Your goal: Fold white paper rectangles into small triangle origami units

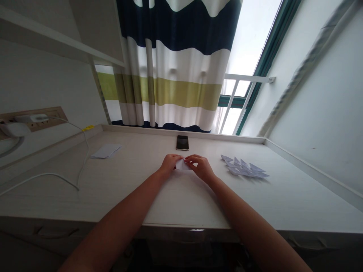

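Observation:
A small white piece of paper (183, 165) lies on the pale desk (170, 196) between my two hands. My left hand (169, 163) pinches its left end with curled fingers. My right hand (200, 167) grips its right end, fingers bent over the paper. Both hands rest on the desk near its middle, just in front of a dark phone (182, 142). Most of the paper is hidden by my fingers.
Several folded white paper pieces (244, 169) lie to the right of my hands. A stack of white paper sheets (106, 150) sits at the left. A white cable (56, 176) runs from a wall socket (31, 120) across the desk. A striped curtain (172, 75) hangs behind.

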Motion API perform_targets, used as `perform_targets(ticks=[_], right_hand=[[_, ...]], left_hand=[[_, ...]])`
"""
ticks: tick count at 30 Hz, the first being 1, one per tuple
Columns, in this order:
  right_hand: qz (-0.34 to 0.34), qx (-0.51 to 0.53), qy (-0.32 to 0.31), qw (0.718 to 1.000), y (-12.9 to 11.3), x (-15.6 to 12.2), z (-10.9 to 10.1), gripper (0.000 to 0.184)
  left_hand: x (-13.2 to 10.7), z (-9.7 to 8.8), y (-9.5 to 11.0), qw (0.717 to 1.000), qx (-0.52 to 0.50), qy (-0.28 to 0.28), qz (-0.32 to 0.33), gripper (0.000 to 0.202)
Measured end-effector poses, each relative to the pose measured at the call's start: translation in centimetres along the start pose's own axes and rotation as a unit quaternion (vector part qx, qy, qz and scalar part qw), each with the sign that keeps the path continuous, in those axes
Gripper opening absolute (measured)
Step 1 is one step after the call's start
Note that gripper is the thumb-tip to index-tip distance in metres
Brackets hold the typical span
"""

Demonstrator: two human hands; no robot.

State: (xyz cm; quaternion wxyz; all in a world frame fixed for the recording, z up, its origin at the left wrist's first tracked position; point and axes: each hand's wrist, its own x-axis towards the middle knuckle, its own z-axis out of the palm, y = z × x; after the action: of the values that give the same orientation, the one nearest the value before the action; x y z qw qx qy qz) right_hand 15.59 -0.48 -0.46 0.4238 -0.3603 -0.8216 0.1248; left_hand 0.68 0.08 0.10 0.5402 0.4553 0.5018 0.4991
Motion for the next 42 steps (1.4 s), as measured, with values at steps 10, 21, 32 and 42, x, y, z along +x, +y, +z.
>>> perform_targets(ticks=[10,21,32,42], right_hand=[[-0.08,-0.114,0.023,0.99,-0.24,0.06,-0.12,0.018],[-0.075,-0.098,0.014,0.992,-0.28,0.09,-0.03,0.019],[-0.044,-0.056,0.005,0.997,-0.38,0.1,-0.2,0.021],[0.112,0.158,0.04,0.98,0.4,0.43,0.19,0.02]], left_hand=[[-0.01,0.23,0.08,0.992,-0.114,-0.039,-0.028,0.012],[0.02,0.36,-0.1,0.996,-0.089,-0.007,-0.006,0.016],[-0.05,0.22,0.14,0.992,-0.116,-0.047,0.008,0.021],[-0.07,0.13,-0.21,0.99,0.065,-0.031,0.118,0.05]])
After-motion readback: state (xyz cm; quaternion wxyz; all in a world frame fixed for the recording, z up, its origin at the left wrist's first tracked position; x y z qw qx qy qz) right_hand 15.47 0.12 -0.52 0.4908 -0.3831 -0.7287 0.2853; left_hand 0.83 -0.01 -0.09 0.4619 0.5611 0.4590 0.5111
